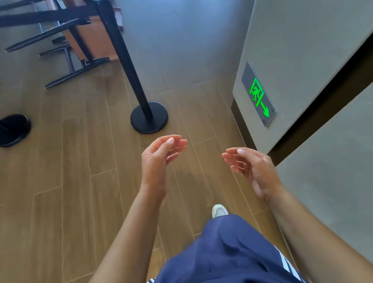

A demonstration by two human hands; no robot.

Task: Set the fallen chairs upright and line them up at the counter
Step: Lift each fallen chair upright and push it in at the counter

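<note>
Holding: nothing, both hands free, fwd of my waist.
L hand (159, 162): centre of frame, palm turned to the right, fingers loosely curved, thumb on top, touching nothing.
R hand (255, 169): right of centre, a bit lower in frame, palm turned left toward the other hand, fingers nearly straight & relaxed, touching nothing. Clear gap btwn the two.
Chairs (90, 41): upper left of frame, well apart from my hands. Brown wood panels w/ black metal legs. Legs stick out sideways to the left, so they look tipped over. Blurred, can't tell how many.
Barrier post (125, 60): black, round base on the floor just above my L hand in frame. Stands in front of the chairs & overlaps them.
Belt (17, 20): black, runs from the post top to the left edge, across the top of frame.
2nd post (9, 130): left edge, round black base on the floor.
Wall (308, 26): grey, fills the right side, dark recessed stripe across it.
Exit sign (258, 95): green running figure + arrow, low on the grey wall, above my R hand in frame.
Floor (66, 183): wood-look planks left & centre, greyer toward top centre.
Trousers (224, 269): navy w/ white stripes, bottom centre.
Shoe (219, 210): white toe, btwn my forearms.
</note>
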